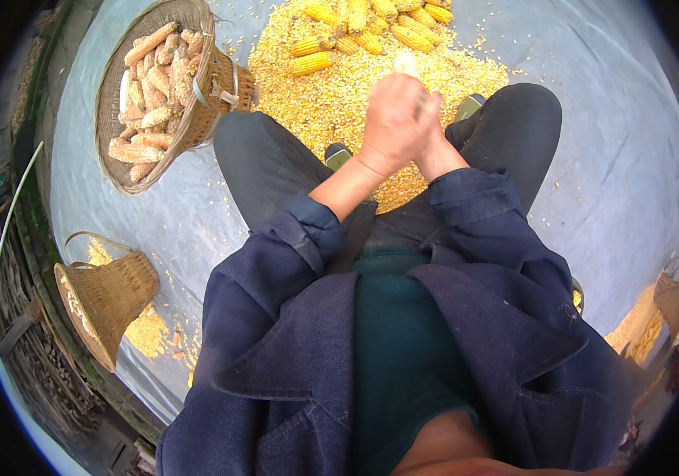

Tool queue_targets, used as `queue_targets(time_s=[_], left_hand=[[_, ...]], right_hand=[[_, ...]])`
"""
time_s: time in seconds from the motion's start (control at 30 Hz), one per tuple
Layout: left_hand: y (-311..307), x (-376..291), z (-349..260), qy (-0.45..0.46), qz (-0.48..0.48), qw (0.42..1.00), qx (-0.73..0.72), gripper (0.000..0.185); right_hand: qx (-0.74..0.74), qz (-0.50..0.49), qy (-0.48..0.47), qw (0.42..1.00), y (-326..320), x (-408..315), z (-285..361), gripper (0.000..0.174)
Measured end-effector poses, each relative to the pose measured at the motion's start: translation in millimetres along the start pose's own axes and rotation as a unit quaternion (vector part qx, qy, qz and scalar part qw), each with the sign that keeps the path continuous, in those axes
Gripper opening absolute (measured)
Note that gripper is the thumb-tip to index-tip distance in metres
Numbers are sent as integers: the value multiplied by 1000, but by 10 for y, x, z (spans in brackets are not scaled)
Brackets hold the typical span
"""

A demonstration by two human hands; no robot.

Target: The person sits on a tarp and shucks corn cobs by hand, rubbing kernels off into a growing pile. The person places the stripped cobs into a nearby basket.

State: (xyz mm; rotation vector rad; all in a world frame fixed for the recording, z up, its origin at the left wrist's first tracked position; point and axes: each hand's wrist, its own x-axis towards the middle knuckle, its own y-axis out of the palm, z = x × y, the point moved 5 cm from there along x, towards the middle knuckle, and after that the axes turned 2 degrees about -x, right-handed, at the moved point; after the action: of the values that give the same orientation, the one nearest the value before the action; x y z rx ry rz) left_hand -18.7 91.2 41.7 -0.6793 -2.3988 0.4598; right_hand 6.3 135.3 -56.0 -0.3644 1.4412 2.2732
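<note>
My left hand (pixel 391 122) and my right hand (pixel 431 128) press together above a heap of loose corn kernels (pixel 315 113) between my knees. Out of their far side sticks the pale end of a corn cob (pixel 405 64), blurred; the rest of it is hidden by my fingers. Which hand grips it more is hard to tell, as the left covers much of the right. Just beyond, several yellow ears of corn (pixel 311 63) lie on the heap's far part.
Left of my knee a tilted wicker basket (pixel 211 119) holds stripped cobs (pixel 158 80). A second wicker basket (pixel 119 291) lies lower left beside scattered kernels. Another basket (pixel 672 297) stands at the right rim. A bluish sheet (pixel 607 149) covers the ground; stacked wood (pixel 48 363) lies beyond its left edge.
</note>
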Motion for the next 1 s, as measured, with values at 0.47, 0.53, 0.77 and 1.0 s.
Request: queue_targets(time_s=[0.47,0.53,0.77,1.0], left_hand=[[-254,57,492,-214,-122,968,-47,31],[-92,61,195,-123,-40,992,-13,29],[-328,83,903,-368,-197,827,-377,36],[-212,74,596,-246,-146,952,-109,33]], right_hand=[[-166,-39,-49,984,203,-96,20,34],[5,157,-107,982,124,-7,13,33],[-53,-37,97,993,90,-83,77,41],[-231,-57,-140,961,103,-65,-7,33]])
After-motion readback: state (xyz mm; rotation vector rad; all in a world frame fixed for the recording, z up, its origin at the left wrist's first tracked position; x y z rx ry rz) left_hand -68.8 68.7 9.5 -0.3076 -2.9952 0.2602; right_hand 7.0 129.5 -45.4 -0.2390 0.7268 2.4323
